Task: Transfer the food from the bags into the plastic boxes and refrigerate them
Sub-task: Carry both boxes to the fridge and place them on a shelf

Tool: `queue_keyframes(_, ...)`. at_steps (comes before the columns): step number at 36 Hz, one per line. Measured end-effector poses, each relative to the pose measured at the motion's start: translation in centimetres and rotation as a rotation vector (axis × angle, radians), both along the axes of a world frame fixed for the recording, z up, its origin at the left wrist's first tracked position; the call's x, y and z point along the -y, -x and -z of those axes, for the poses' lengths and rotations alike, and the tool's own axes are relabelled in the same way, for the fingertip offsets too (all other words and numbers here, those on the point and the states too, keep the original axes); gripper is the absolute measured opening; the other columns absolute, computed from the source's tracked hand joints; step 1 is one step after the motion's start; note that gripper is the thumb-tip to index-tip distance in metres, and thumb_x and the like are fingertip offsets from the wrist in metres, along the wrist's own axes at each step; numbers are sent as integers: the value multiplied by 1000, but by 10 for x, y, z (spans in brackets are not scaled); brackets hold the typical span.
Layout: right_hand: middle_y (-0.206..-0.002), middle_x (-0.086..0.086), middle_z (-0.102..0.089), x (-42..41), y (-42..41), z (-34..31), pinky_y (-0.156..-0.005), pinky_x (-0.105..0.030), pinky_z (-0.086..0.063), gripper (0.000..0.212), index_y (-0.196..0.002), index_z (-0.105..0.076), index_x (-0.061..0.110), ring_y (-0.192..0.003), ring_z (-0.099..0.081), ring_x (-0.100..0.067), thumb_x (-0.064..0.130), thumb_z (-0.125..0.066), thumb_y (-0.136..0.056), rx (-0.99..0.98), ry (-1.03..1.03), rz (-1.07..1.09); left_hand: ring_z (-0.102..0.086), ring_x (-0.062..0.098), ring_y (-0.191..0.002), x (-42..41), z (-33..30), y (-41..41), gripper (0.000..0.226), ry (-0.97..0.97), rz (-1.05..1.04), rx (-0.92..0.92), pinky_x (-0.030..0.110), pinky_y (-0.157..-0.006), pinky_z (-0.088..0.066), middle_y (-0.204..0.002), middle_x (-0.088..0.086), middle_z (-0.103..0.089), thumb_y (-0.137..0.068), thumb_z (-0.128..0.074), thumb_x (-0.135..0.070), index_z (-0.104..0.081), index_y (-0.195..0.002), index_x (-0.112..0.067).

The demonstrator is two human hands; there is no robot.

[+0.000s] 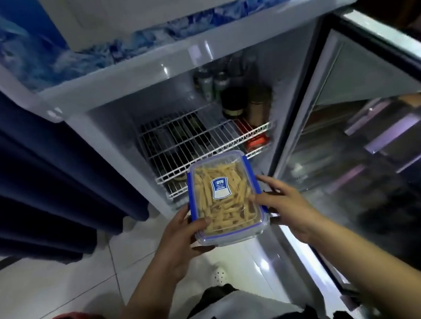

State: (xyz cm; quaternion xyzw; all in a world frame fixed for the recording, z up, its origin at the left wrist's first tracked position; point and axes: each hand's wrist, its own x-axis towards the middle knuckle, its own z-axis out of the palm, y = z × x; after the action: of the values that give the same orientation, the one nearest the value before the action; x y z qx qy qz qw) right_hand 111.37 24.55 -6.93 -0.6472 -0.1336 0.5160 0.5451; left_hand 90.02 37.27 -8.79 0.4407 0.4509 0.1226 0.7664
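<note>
Both forearms are bare, with no sleeves in view, and neither the left hand (179,230) nor the right hand (285,203) shows rings or a watch. Below, a white garment (235,310) with dark panels and a white perforated clog (217,275).

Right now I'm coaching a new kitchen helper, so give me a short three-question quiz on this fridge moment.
1. True or false: the plastic box already rests on the wire shelf.
2. Which hands hold the box? A) left only B) right only C) both
3. Fill in: the fridge door is ____.

Key: 1. False; it is held in front of the open fridge, lid on, pale food sticks inside. 2. C; the left hand grips its near left corner, the right hand its right side. 3. Open.
</note>
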Motion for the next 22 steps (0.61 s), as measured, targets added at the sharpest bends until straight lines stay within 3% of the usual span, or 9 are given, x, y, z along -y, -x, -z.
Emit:
queue_keyframes(3, -105, -1, -77, -19, -9, 8, -72, -35, -58, 63, -126, -63, 42, -94, -75, -24, 17, -86, -73, 64, -54, -24, -76, 26, -94, -23, 11, -16, 50, 46, -36, -16, 45, -72, -61, -111, 3, -76, -81, -77, -9, -64, -125, -31)
queue_keyframes(6, -122, 4, -72, -35, -15, 18, -98, -44, -53, 72, -133, -62, 35, -113, -68, -18, 35, -87, -66, 189, -102, -85, -75, 26, -94, -48, 22, -33, 54, 54, -64, -21, 52, -76, -61, -109, 1, -77, -79, -79, -9, -64, -127, -29)
queue_keyframes(10, -155, 14, -41, -50, -27, 35, -117, -40, -34, 85, -145, -44, 48, -143, -37, -5, 50, -85, -70, 479, -43, -283, -69, 32, -107, -76, 33, -63, 58, 104, -118, -84, 63, -87, -56, -119, 7, -73, -82, -77, -10, -58, -134, -28)
queue_keyframes(13, -162, 10, -26, -65, -48, 48, -119, -38, -26, 77, -144, -39, 53, -150, -17, -6, 44, -81, -80, 649, -33, -347, -66, 34, -110, -94, 35, -90, 52, 152, -156, -88, 61, -86, -57, -123, 8, -69, -83, -76, -9, -59, -130, -25)
queue_keyframes(15, -157, 4, -34, -80, -64, 54, -117, -32, -28, 68, -135, -41, 54, -151, -22, -13, 38, -80, -83, 768, -42, -354, -66, 31, -105, -105, 36, -107, 42, 141, -158, -112, 56, -82, -60, -118, 7, -69, -83, -76, -10, -62, -120, -25)
queue_keyframes(18, -157, 0, -36, -101, -87, 60, -110, -28, -33, 58, -136, -50, 46, -149, -28, -19, 35, -77, -86, 876, -24, -406, -65, 29, -97, -116, 34, -131, 26, 141, -176, -151, 59, -88, -57, -110, 7, -67, -87, -72, -12, -62, -105, -26)
queue_keyframes(22, -157, -8, -39, -124, -109, 66, -114, -40, -36, 52, -141, -57, 28, -144, -37, -27, 34, -72, -91, 1017, 11, -496, -66, 30, -92, -122, 33, -153, 24, 158, -249, -147, 49, -63, -63, -107, 11, -68, -89, -70, -9, -62, -109, -18)
